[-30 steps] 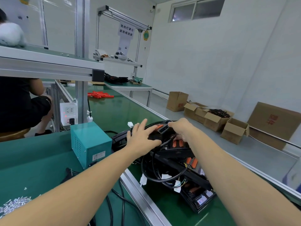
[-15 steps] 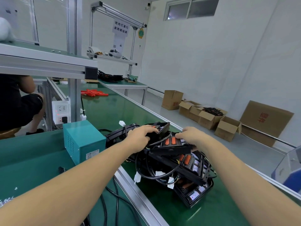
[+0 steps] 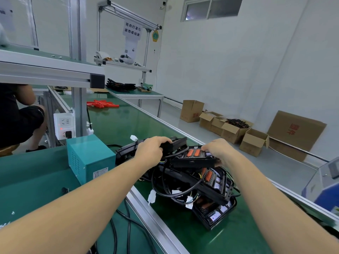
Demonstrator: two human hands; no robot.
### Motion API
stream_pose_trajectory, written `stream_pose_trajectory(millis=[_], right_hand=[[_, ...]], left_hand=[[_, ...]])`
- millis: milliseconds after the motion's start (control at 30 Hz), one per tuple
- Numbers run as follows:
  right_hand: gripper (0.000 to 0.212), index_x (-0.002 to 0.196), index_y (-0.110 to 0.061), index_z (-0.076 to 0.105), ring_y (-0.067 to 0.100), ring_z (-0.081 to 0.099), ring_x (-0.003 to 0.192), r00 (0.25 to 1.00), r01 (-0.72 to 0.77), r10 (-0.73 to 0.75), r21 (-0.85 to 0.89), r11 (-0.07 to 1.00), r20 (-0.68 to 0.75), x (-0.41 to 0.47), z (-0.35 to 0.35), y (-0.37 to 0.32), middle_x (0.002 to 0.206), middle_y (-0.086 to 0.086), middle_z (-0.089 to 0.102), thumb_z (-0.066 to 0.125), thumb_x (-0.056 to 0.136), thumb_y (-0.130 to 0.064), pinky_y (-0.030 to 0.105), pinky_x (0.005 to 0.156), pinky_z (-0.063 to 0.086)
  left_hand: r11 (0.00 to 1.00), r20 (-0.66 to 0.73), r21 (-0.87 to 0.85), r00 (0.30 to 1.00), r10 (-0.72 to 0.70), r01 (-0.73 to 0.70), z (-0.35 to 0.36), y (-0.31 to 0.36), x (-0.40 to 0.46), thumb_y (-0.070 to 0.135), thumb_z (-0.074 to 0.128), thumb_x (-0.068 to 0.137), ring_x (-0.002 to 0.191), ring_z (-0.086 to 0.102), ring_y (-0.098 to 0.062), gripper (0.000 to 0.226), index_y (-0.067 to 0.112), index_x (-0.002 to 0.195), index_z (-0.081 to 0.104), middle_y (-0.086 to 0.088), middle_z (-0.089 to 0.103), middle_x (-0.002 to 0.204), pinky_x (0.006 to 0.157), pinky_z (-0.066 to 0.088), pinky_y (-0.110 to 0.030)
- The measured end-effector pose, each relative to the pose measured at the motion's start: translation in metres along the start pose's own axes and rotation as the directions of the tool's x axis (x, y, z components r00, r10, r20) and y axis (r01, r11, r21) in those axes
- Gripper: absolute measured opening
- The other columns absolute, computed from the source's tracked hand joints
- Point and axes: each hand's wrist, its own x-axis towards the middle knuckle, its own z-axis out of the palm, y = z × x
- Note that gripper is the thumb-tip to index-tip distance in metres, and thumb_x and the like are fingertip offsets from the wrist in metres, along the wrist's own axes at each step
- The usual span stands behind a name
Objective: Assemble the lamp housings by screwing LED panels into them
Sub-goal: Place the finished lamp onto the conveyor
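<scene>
On the green bench [image 3: 211, 235], the left hand [image 3: 149, 150] grasps a black plastic lamp housing [image 3: 176, 143] in curled fingers, and the right hand [image 3: 219, 150] grips another with orange LED panels [image 3: 194, 153] just beside its fingers, so no screwing seems begun.

A: Left of the belt we've got a teal metal box [image 3: 89, 158] — power outlet [image 3: 64, 126] on the frame post behind it.

B: Red plastic parts [image 3: 102, 104] further up the green belt [image 3: 128, 121]. We also see a hanging sign [image 3: 133, 29] with printed characters, and a yellow tag [image 3: 155, 36] beside it.

A: Floor by the right wall — open cardboard boxes [image 3: 236, 129], one holding dark cables. A flat carton [image 3: 295, 133] leans against the wall.

B: Seated person [image 3: 18, 114] at far left, partly cut off.
</scene>
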Motion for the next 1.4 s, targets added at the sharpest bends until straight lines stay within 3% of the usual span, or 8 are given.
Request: stream_pose_trajectory(millis=[200, 300, 467, 600, 667, 767, 1067, 1400], right_hand=[[0.017, 0.081, -0.003, 0.053, 0.035, 0.066, 0.073, 0.999, 0.026, -0.028, -0.040, 0.999, -0.043, 0.003, -0.010, -0.006, 0.085, 0.016, 0.062, 0.066, 0.089, -0.010, 0.039, 0.059, 0.058], [0.020, 0.078, -0.004, 0.051, 0.031, 0.060, 0.065, 0.996, 0.043, -0.047, -0.049, 0.998, -0.074, 0.005, -0.013, -0.005, 0.079, 0.013, 0.057, 0.068, 0.087, -0.011, 0.033, 0.051, 0.050], [0.024, 0.072, -0.007, 0.049, 0.021, 0.045, 0.065, 0.995, 0.083, -0.097, -0.394, 0.915, -0.015, 0.004, -0.004, -0.008, 0.075, 0.007, 0.050, 0.058, 0.092, -0.016, 0.028, 0.058, 0.037], [0.057, 0.134, -0.005, 0.052, 0.027, 0.058, 0.114, 0.954, 0.280, -0.291, -0.540, 0.794, 0.067, -0.013, -0.004, -0.014, 0.132, 0.010, 0.057, 0.052, 0.095, -0.047, 0.037, 0.097, 0.045], [0.078, 0.145, -0.023, 0.042, 0.024, 0.045, 0.133, 0.905, 0.420, -0.372, -0.564, 0.711, 0.205, -0.031, 0.002, -0.015, 0.149, 0.002, 0.044, 0.042, 0.087, -0.074, 0.053, 0.114, 0.025], [0.109, 0.154, -0.032, 0.023, 0.019, 0.019, 0.148, 0.874, 0.486, -0.299, -0.697, 0.527, 0.384, -0.046, 0.016, -0.011, 0.162, -0.003, 0.020, 0.026, 0.064, -0.094, 0.063, 0.114, -0.001], [0.098, 0.156, -0.024, 0.016, 0.026, 0.026, 0.146, 0.910, 0.413, -0.169, -0.806, 0.423, 0.378, -0.034, 0.028, -0.013, 0.162, 0.004, 0.023, 0.029, 0.080, -0.085, 0.052, 0.117, 0.021], [0.100, 0.156, -0.024, 0.016, 0.026, 0.024, 0.147, 0.922, 0.386, -0.143, -0.826, 0.410, 0.360, -0.036, 0.030, -0.014, 0.162, 0.002, 0.020, 0.028, 0.079, -0.087, 0.051, 0.117, 0.022]], left_hand=[[0.996, -0.023, -0.073, 0.999, 0.041, -0.043, 0.001, -0.006, -0.001, -0.003, 0.047, 0.090, 0.121, 0.049, -0.023, 0.043, 0.026, 0.118, 0.064, 0.005, 0.053, 0.133, 0.103, 0.038, -0.034], [0.991, -0.012, -0.127, 0.999, 0.046, -0.047, 0.000, -0.010, -0.001, 0.000, 0.048, 0.092, 0.109, 0.055, -0.020, 0.044, 0.030, 0.121, 0.062, 0.007, 0.054, 0.132, 0.094, 0.043, -0.030], [1.000, 0.108, -0.006, 0.994, 0.031, -0.031, 0.002, -0.003, 0.001, 0.010, 0.047, 0.096, 0.099, 0.062, -0.022, 0.043, 0.033, 0.131, 0.055, 0.006, 0.054, 0.137, 0.092, 0.047, -0.032], [0.991, 0.149, 0.108, 0.987, 0.063, -0.079, 0.000, 0.000, 0.005, 0.008, 0.047, 0.095, 0.121, 0.052, -0.021, 0.049, 0.031, 0.138, 0.046, 0.005, 0.044, 0.146, 0.104, 0.037, -0.034], [0.978, 0.174, 0.148, 0.978, 0.118, -0.145, 0.001, -0.001, 0.005, 0.002, 0.045, 0.092, 0.137, 0.034, -0.019, 0.058, 0.028, 0.143, 0.038, 0.005, 0.033, 0.153, 0.111, 0.028, -0.039], [0.963, 0.219, 0.189, 0.965, 0.147, -0.190, 0.004, -0.006, 0.005, -0.002, 0.039, 0.090, 0.143, 0.023, -0.016, 0.066, 0.028, 0.148, 0.029, 0.007, 0.023, 0.157, 0.114, 0.021, -0.043], [0.936, 0.332, 0.289, 0.938, 0.098, -0.200, 0.003, -0.003, 0.007, -0.003, 0.038, 0.086, 0.144, 0.015, -0.016, 0.074, 0.030, 0.150, 0.020, 0.010, 0.014, 0.159, 0.117, 0.011, -0.049], [0.911, 0.323, 0.375, 0.945, 0.046, -0.173, -0.003, 0.003, -0.012, 0.006, 0.037, 0.094, 0.147, 0.001, -0.016, 0.068, 0.026, 0.152, 0.008, 0.007, 0.004, 0.160, 0.117, -0.002, -0.050]])
